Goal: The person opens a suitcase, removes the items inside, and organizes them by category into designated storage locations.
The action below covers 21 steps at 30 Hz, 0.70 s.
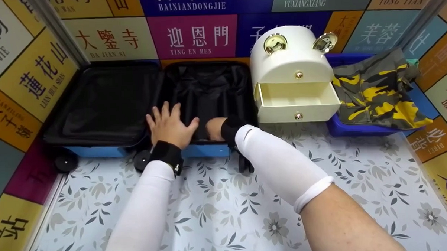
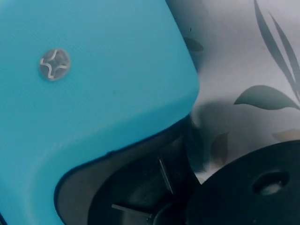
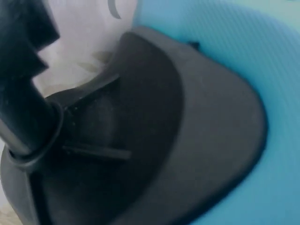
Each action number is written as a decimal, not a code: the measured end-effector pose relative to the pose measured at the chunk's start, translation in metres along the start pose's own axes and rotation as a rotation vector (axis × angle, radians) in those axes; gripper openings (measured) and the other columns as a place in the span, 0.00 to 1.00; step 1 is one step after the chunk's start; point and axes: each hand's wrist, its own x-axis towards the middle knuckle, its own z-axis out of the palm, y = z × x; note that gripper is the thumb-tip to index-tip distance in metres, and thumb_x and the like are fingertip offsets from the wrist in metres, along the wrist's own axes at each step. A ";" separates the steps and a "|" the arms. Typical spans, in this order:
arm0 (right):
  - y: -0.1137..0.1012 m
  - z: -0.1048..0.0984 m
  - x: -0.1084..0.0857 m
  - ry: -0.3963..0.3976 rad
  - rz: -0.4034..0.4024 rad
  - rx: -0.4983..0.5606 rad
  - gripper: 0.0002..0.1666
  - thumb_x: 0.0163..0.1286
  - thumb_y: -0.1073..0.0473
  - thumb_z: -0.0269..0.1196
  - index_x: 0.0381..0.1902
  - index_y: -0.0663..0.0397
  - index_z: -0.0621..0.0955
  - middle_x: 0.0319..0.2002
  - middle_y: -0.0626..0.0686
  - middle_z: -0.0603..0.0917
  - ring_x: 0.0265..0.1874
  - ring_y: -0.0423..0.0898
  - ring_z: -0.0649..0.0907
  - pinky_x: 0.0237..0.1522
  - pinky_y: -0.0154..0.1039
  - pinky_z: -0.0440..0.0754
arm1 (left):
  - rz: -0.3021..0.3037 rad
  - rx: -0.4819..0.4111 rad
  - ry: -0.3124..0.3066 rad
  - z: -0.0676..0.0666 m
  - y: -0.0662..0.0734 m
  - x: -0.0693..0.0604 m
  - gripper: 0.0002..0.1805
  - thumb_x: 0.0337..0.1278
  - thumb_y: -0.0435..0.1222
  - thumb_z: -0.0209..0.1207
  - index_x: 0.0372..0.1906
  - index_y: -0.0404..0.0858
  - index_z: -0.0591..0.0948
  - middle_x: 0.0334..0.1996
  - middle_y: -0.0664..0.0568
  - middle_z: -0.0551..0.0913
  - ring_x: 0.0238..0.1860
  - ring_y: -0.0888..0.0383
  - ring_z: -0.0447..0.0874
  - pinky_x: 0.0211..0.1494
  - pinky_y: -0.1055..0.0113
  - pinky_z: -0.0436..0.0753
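A blue suitcase lies open, its black-lined left half and right half side by side. My left hand, fingers spread, is over the inner edge between the two halves. My right hand reaches down inside the front of the right half. Its fingers are hidden, so whether it holds anything cannot be seen. The left wrist view shows only the blue shell and a black wheel. In the right wrist view, a black wheel mount fills the middle.
Right of the suitcase stands a cream drawer box with gold round ears and its lower drawer pulled out. Beside it, a blue bin holds camouflage cloth. Lettered panels enclose the floral-patterned surface.
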 end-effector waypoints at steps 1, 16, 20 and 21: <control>0.000 0.000 -0.005 0.049 0.037 0.022 0.19 0.78 0.57 0.60 0.55 0.66 0.86 0.55 0.65 0.88 0.52 0.56 0.86 0.63 0.49 0.85 | 0.003 -0.001 -0.005 0.001 0.001 0.000 0.47 0.65 0.69 0.57 0.81 0.47 0.69 0.85 0.40 0.59 0.86 0.30 0.47 0.86 0.31 0.41; 0.089 -0.030 -0.144 0.580 0.276 0.579 0.13 0.72 0.59 0.66 0.51 0.58 0.82 0.47 0.56 0.87 0.45 0.54 0.85 0.52 0.51 0.86 | 0.048 -0.010 -0.069 -0.004 -0.001 -0.001 0.46 0.67 0.64 0.60 0.82 0.45 0.67 0.85 0.37 0.57 0.85 0.27 0.43 0.86 0.31 0.35; 0.136 -0.022 -0.182 0.633 0.354 0.574 0.12 0.74 0.60 0.66 0.51 0.61 0.84 0.51 0.62 0.89 0.49 0.58 0.85 0.55 0.55 0.84 | 0.067 -0.006 -0.061 -0.007 0.004 0.000 0.47 0.66 0.64 0.61 0.82 0.44 0.67 0.85 0.36 0.56 0.86 0.27 0.42 0.86 0.31 0.34; 0.146 -0.018 -0.188 0.637 0.367 0.545 0.12 0.74 0.60 0.66 0.49 0.61 0.84 0.51 0.63 0.89 0.49 0.59 0.85 0.56 0.56 0.83 | 0.074 -0.005 -0.061 -0.008 0.006 0.000 0.47 0.66 0.63 0.61 0.82 0.43 0.66 0.85 0.35 0.56 0.86 0.27 0.42 0.86 0.31 0.34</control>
